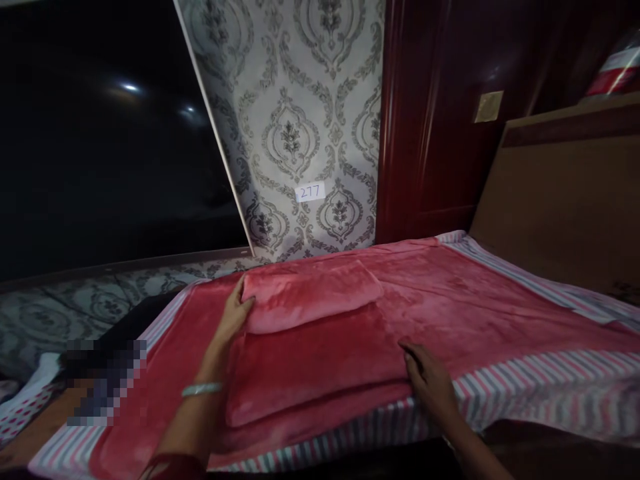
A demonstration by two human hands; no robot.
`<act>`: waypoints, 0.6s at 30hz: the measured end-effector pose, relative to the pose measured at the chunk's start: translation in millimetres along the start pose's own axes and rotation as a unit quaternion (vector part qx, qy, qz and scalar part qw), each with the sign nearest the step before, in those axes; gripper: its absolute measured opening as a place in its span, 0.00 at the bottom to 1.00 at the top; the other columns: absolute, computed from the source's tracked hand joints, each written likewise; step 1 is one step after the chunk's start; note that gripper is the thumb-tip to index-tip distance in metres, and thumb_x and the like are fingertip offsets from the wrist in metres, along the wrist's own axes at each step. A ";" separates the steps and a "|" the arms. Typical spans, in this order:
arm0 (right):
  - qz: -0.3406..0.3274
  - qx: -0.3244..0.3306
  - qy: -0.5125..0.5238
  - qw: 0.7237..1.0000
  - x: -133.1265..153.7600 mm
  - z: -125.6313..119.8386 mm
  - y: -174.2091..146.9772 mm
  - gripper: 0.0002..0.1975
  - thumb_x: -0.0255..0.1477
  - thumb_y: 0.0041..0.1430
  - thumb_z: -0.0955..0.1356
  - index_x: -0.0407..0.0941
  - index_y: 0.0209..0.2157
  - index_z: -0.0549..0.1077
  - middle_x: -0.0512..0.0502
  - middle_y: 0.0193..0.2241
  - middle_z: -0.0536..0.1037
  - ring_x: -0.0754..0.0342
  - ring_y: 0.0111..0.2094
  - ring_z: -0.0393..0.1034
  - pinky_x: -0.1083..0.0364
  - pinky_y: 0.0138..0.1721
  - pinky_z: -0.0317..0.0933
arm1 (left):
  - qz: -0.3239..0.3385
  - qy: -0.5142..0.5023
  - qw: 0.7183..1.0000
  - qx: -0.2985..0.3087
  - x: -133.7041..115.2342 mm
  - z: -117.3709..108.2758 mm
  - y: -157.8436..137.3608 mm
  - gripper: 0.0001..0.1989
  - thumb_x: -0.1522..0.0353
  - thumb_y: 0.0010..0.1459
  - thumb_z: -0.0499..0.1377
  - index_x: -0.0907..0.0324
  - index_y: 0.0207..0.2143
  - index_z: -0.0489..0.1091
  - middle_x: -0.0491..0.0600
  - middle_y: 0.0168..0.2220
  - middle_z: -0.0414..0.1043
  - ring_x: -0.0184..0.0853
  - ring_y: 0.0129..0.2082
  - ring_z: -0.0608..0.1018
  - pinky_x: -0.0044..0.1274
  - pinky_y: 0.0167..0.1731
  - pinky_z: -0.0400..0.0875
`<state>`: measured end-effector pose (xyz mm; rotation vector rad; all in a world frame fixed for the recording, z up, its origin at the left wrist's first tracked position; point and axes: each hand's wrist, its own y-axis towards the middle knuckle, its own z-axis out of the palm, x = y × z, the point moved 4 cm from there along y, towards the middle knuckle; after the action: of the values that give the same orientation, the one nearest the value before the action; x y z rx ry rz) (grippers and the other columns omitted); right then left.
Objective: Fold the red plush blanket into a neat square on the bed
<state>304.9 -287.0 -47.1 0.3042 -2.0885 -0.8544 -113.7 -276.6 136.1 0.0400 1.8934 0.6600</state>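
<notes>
In the head view, a folded red cloth [305, 363] lay on a red, stripe-edged cover [490, 293] before patterned wallpaper [290, 133] — dark screen [110, 147] left, brown cardboard [565, 200] right. The left hand [236, 312] pinched the cloth's far-left corner; the right hand [429, 373] curled near its right side, its grip unclear.

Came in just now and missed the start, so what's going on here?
A person is handling a red plush cloth that lies on a red cover with striped edging. Its far end looks folded over. The left hand pinches that fold's left side; the right hand is at the cloth's right edge, its grip unclear.
</notes>
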 end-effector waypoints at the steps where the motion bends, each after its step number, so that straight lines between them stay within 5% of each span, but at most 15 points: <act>1: 0.008 0.000 0.005 1.000 -0.5 0.0 0.2 0.18 0.38 0.64 0.61 0.46 0.44 0.77 0.41 0.41 0.81 0.45 0.43 0.77 0.46 0.43 0.71 | -0.013 -0.014 1.000 0.019 -0.7 -2.9 -5.5 0.36 0.54 0.48 0.65 0.58 0.59 0.68 0.56 0.52 0.76 0.46 0.56 0.74 0.36 0.56 0.70; 5: 0.052 0.000 0.034 0.998 -6.3 -0.3 0.8 0.19 0.40 0.63 0.62 0.46 0.46 0.77 0.40 0.43 0.81 0.44 0.45 0.76 0.44 0.46 0.71 | -0.058 -0.005 0.996 0.069 10.3 -23.8 -42.2 0.38 0.51 0.46 0.66 0.58 0.58 0.69 0.57 0.50 0.78 0.48 0.56 0.75 0.35 0.55 0.70; 10: 0.052 -0.029 0.041 0.997 -5.6 -2.9 23.3 0.19 0.39 0.60 0.63 0.45 0.48 0.75 0.39 0.45 0.79 0.43 0.45 0.74 0.42 0.48 0.69 | -0.069 0.070 0.993 0.058 37.4 -44.7 -89.0 0.38 0.45 0.47 0.63 0.58 0.55 0.70 0.58 0.55 0.74 0.47 0.57 0.74 0.33 0.54 0.71; 15: -0.068 0.003 0.037 0.997 28.0 16.1 105.1 0.20 0.32 0.57 0.64 0.47 0.51 0.73 0.39 0.50 0.76 0.43 0.53 0.68 0.39 0.58 0.59 | -0.081 0.123 0.989 0.004 49.6 -42.6 -95.8 0.37 0.43 0.44 0.63 0.60 0.49 0.72 0.57 0.48 0.78 0.47 0.48 0.78 0.35 0.50 0.73; 18: -0.059 0.059 0.044 0.996 40.2 43.3 164.8 0.26 0.28 0.51 0.67 0.43 0.54 0.72 0.36 0.54 0.74 0.40 0.57 0.65 0.39 0.61 0.55 | -0.051 0.152 0.987 -0.023 44.6 -38.9 -90.9 0.30 0.46 0.43 0.63 0.58 0.41 0.75 0.55 0.43 0.78 0.46 0.45 0.78 0.35 0.48 0.73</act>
<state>259.9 -164.7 69.9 0.5233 -2.0589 -0.7726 -141.5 -355.4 66.9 -0.1961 2.1554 0.6678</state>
